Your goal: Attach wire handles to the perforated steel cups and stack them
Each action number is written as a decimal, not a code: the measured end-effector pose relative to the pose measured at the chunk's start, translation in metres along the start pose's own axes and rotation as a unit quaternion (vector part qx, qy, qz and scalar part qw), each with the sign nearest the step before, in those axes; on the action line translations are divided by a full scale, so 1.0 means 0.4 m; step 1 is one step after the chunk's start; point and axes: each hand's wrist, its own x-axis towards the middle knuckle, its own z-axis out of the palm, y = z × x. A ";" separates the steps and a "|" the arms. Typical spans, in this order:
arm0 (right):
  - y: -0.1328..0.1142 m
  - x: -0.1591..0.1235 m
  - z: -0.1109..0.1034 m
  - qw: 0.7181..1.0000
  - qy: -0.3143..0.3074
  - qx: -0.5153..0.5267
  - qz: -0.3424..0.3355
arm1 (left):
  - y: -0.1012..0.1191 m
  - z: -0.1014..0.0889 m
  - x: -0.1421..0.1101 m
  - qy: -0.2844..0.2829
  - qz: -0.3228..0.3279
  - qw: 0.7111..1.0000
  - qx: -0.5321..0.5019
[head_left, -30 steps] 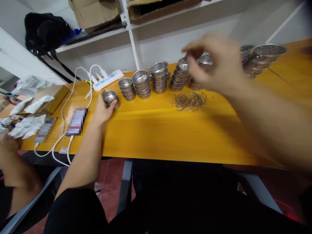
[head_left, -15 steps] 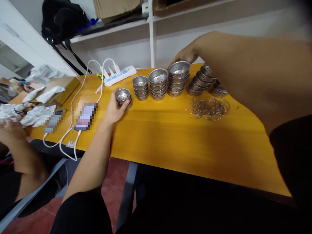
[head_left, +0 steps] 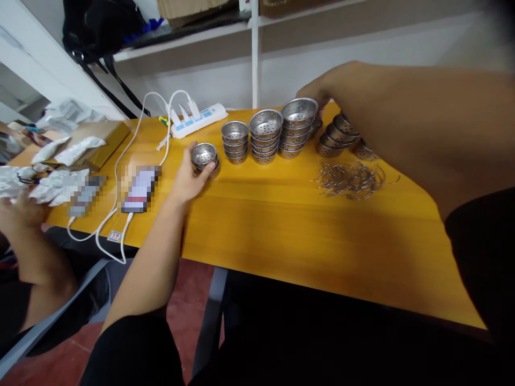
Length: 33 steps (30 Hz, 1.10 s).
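Note:
My left hand (head_left: 190, 176) is closed around a short stack of perforated metal cups (head_left: 205, 155) standing on the table, thumb in front and fingers behind. To its right stand a taller stack of the same cups (head_left: 235, 141), a second stack (head_left: 265, 135) and a third stack (head_left: 298, 126). My right hand (head_left: 319, 92) is behind the third stack's upper right side; its fingers are mostly hidden, so their grip cannot be seen. Close by are a leaning stack of cups (head_left: 337, 135) and another cup group (head_left: 365, 151), partly covered by my right forearm.
A loose pile of thin curved metal wires (head_left: 351, 179) lies in front of the right-hand stacks. White cables run from a power strip (head_left: 200, 121) to two phones, one being the bright-screened phone (head_left: 140, 188). At far left, a co-worker's hand (head_left: 22, 212) is near white packets (head_left: 60, 187).
My right hand has moved from the back left of the third stack toward its right side. My left hand stays on the short stack. The view has shifted slightly.

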 end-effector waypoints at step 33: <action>-0.208 -0.812 -0.051 0.982 -0.029 0.135 -0.130 | 0.337 0.373 0.087 -0.276 0.198 0.930 -0.139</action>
